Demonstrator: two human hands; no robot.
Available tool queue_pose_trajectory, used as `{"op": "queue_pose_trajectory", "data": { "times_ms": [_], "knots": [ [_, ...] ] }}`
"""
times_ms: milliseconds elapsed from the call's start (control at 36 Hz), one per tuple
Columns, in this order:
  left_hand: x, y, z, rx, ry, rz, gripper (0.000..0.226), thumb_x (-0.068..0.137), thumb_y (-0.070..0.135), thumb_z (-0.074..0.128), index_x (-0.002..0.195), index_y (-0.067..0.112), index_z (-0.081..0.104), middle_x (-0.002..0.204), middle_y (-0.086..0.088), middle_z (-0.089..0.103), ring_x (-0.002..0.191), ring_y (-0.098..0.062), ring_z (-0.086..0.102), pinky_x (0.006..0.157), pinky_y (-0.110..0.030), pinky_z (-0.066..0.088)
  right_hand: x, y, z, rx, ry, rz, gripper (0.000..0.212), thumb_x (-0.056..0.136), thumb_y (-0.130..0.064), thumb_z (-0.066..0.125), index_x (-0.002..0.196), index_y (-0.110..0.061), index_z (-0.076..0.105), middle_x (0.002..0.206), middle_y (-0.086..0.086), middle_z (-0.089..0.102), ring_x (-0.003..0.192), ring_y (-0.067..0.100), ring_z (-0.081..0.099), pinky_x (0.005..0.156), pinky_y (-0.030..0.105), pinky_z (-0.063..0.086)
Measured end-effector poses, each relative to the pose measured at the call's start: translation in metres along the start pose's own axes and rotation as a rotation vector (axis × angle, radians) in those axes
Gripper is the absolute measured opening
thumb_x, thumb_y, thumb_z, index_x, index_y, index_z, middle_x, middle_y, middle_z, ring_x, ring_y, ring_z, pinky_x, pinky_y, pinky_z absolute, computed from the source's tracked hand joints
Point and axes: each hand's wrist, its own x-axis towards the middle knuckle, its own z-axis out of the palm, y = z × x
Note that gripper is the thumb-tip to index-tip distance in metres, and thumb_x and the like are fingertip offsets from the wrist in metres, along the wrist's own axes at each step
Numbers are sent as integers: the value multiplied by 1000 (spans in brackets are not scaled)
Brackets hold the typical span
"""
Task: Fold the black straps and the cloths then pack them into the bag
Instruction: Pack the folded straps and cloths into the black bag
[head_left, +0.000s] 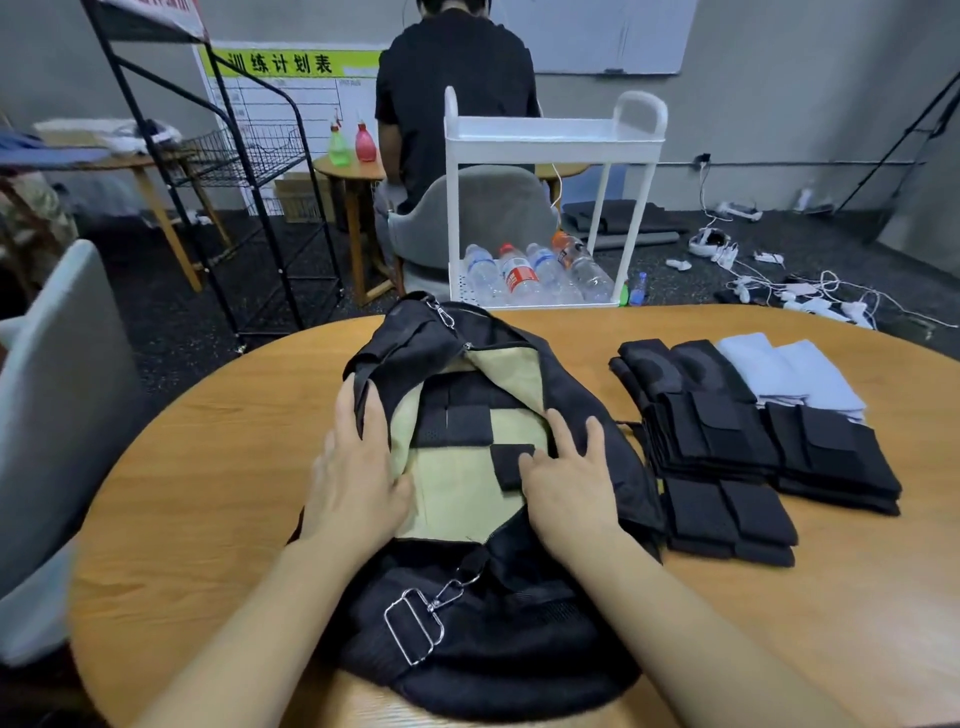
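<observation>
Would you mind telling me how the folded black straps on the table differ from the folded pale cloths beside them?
The black straps are dark and many, in several stacks; the pale cloths are light blue-grey, only two, lying farther back. Both are folded on the table, outside the bag.

The black fabric bag with a beige lining (498, 597) shows only part of its inside: its dark flaps cover the lining at both sides, and how many folded black straps (457, 415) lie within cannot be counted. The left hand (358, 483) hides the bag's left rim; the right hand (566, 478) covers part of a small folded black strap piece (511, 465), and whether it grips or only presses is unclear. Both forearms run off the near edge. The round wooden table (218, 467) is cut off near and right. The seated person in a black shirt (457, 104) is cut off at the far edge.
</observation>
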Motion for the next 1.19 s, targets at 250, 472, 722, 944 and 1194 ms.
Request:
{"op": "queue_pose_trajectory", "data": {
  "times_ms": [250,472,722,944,1194],
  "knots": [
    [1,-1,3,-17,13,1,98,88,29,65,155,13,-5,158,0,-21,139,-29,31,107,-40,36,14,-6,-4,-21,-7,77,16,96,-7,39,90,-16,50,111,10,60,148,39,-4,115,62,-3],
    [1,0,4,-11,6,23,97,89,28,63,155,12,-6,153,5,-26,138,-28,30,106,-37,36,44,-9,5,-35,34,89,28,95,-6,34,115,-4,54,114,12,54,148,39,-4,112,60,8],
    [3,1,9,12,-1,35,97,87,28,65,155,10,-2,156,-1,-20,136,-31,33,104,-40,39,55,-10,14,-43,81,56,52,97,-14,34,146,0,23,138,24,45,147,39,-6,110,58,6],
    [2,2,2,119,-29,41,100,90,33,61,154,26,-15,155,-9,-25,138,-28,28,103,-39,38,49,-5,6,11,85,16,55,99,-15,30,151,-6,16,152,22,30,148,38,-9,112,59,3],
    [-1,9,0,220,-79,-32,94,90,38,61,155,33,-6,159,-10,-20,136,-34,27,105,-51,33,-10,21,9,250,529,15,52,68,-5,68,119,-14,61,119,6,64,129,31,39,95,48,23]
  ]
}}
